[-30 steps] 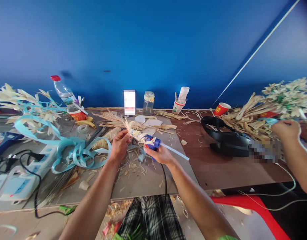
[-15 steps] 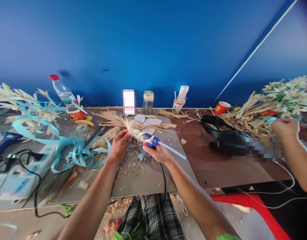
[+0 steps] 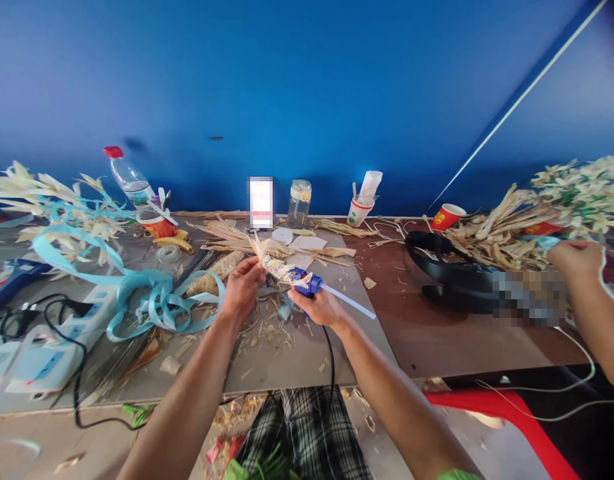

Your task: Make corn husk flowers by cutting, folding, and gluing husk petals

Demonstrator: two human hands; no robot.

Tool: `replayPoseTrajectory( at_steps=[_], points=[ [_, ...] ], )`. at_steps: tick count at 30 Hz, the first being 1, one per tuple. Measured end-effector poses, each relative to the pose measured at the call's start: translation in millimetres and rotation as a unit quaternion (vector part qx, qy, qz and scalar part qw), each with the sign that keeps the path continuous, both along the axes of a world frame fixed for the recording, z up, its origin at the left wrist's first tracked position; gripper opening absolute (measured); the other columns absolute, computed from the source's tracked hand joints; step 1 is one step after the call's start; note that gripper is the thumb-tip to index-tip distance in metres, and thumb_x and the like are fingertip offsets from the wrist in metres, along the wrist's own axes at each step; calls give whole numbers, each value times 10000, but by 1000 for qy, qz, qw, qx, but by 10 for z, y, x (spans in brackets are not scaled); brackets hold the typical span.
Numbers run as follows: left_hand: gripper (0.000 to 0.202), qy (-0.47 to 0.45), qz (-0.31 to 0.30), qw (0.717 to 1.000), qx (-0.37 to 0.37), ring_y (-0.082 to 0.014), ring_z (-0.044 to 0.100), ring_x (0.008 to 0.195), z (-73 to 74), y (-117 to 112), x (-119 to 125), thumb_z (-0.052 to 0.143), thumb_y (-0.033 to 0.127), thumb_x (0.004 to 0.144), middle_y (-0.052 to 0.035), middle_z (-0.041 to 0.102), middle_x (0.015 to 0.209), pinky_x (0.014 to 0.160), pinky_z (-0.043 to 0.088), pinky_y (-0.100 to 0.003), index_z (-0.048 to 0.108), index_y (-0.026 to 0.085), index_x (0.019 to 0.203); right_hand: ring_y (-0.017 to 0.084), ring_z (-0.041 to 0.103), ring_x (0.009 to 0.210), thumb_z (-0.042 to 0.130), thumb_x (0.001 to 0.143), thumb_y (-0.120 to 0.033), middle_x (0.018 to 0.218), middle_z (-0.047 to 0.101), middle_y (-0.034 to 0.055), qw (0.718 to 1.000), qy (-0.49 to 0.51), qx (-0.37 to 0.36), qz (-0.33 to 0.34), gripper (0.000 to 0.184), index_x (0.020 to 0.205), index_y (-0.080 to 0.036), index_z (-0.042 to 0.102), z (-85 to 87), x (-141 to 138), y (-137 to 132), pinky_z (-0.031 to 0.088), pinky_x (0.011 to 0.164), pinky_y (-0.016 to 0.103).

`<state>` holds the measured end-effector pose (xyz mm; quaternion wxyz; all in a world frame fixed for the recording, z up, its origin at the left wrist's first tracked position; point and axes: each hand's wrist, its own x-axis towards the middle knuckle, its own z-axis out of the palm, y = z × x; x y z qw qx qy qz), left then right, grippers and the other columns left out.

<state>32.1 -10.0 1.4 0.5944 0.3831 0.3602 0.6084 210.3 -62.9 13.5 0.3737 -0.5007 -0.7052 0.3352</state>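
My right hand (image 3: 323, 308) is wrapped round a blue hot glue gun (image 3: 307, 283), a translucent glue stick (image 3: 351, 303) poking out of its rear end. Pale scraps cling to the gun's body, and its nose points left. Pinched in the fingers of my left hand (image 3: 241, 290) is a pale dried husk piece (image 3: 259, 249), its pointed tips fanning upward. The gun's nose lies close to this piece; whether they touch I cannot tell. Beneath both hands, husk crumbs (image 3: 267, 340) litter the grey tabletop.
To the left lie curled blue ribbon (image 3: 157, 300), a power strip (image 3: 61, 347) and another glue gun (image 3: 19, 277). Behind stand a phone (image 3: 261, 202), a jar (image 3: 299, 203) and paper cups (image 3: 447, 217). A black headset-like object (image 3: 451, 273) and a co-worker's hand (image 3: 579, 260) are at right.
The whole view has shifted slightly, so most things appear a little further right. Both hands keep their holds on the husk piece and the glue gun, almost unmoved.
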Motion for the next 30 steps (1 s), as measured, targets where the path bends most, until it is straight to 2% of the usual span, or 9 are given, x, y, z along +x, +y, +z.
replayPoseTrajectory(
  at_steps=[5, 9, 13, 16, 20, 25, 27, 30],
  points=[
    [209, -3, -5, 1000, -2, -68, 430, 512, 21, -14, 6, 758, 288, 613, 21, 574, 599, 510, 324, -216, 692, 175, 776, 131, 493, 633, 517, 809, -393, 648, 568, -7, 1000, 3, 24, 13, 233, 699, -191, 552, -49, 9, 29, 407, 655, 244],
    [209, -5, -7, 1000, -2, -68, 433, 519, 22, -20, 8, 755, 284, 614, 22, 580, 605, 514, 324, -216, 688, 173, 777, 151, 496, 669, 513, 811, -400, 680, 572, 6, 999, 42, 29, 13, 235, 699, -196, 548, -54, 19, 57, 414, 678, 271],
    [199, -10, -9, 1000, -1, -67, 432, 518, 26, -26, 15, 753, 280, 615, 19, 583, 601, 521, 328, -217, 681, 166, 761, 146, 460, 661, 524, 792, -411, 652, 526, 2, 995, 99, 7, 7, 251, 657, -200, 508, -46, 28, 71, 408, 666, 278],
    [190, -11, -3, 1000, -6, -68, 441, 523, 19, -23, 13, 751, 272, 617, 17, 586, 598, 527, 333, -216, 678, 166, 758, 119, 399, 598, 542, 781, -441, 606, 452, -13, 987, 156, -33, 17, 300, 627, -195, 466, -36, 28, 62, 371, 595, 260],
    [187, -14, -5, 1000, -8, -66, 449, 530, -9, -1, 2, 747, 264, 620, 16, 597, 613, 538, 343, -212, 675, 171, 764, 99, 362, 539, 563, 769, -475, 614, 435, -11, 955, 286, -70, 37, 336, 627, -190, 453, 28, 52, 45, 324, 533, 256],
    [215, -8, 3, 1000, -9, -75, 466, 535, -39, 19, 2, 756, 278, 609, 11, 597, 606, 539, 353, -219, 674, 165, 773, 77, 306, 475, 533, 727, -529, 630, 400, -31, 884, 457, -91, 38, 350, 654, -212, 404, 124, 134, 52, 417, 624, 303],
    [221, -2, 4, 1000, -10, -77, 473, 539, -45, 19, 5, 757, 281, 605, 11, 598, 609, 540, 356, -220, 673, 163, 772, 76, 303, 469, 553, 693, -544, 632, 409, -31, 877, 461, -127, 51, 358, 660, -214, 419, 123, 132, 51, 424, 628, 312],
    [220, -2, -3, 1000, -12, -74, 482, 548, -41, 7, 10, 757, 275, 606, 10, 608, 619, 550, 364, -214, 672, 165, 775, 78, 353, 486, 610, 687, -497, 662, 484, -7, 882, 425, -178, 94, 325, 680, -193, 496, 79, 84, 46, 382, 571, 278]
  ],
)
